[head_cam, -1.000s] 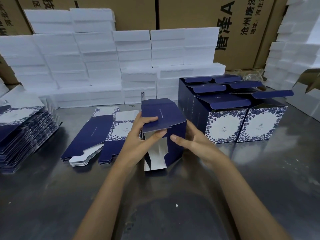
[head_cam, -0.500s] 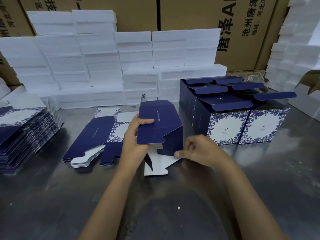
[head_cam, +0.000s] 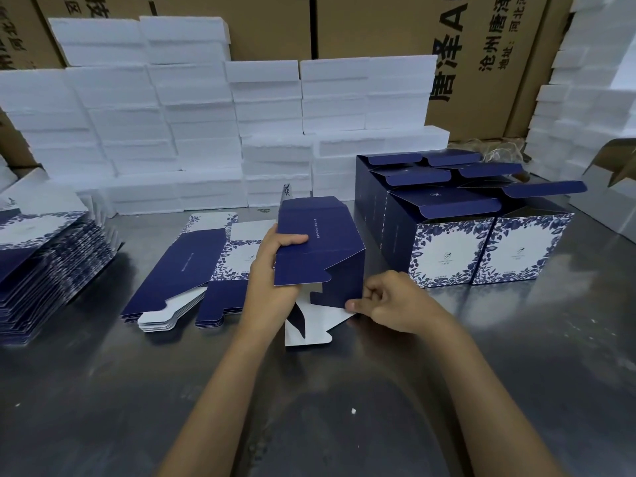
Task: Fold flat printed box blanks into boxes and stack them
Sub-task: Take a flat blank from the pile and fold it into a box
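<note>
A half-formed dark blue box [head_cam: 320, 242] stands at the table's middle, its white bottom flaps [head_cam: 309, 328] splayed toward me. My left hand [head_cam: 272, 270] grips the box's left wall, thumb on the top panel. My right hand [head_cam: 389, 301] pinches the lower right corner flap between thumb and fingers. Just left lies a small pile of flat blanks [head_cam: 192, 270]. A taller pile of flat blanks [head_cam: 44, 266] sits at the far left. To the right stand several folded boxes [head_cam: 461, 228] with blue floral fronts and open lids.
The steel table [head_cam: 309, 407] stretches toward me. White foam blocks [head_cam: 206, 132] are stacked along the back and at the right [head_cam: 585, 115]. Brown cartons [head_cam: 481, 46] stand behind them. An open grey carton [head_cam: 616, 197] sits at the right edge.
My right hand moved from the box's open end down to its lower right corner flap. The white bottom flaps have swung outward. My left thumb shifted onto the top panel.
</note>
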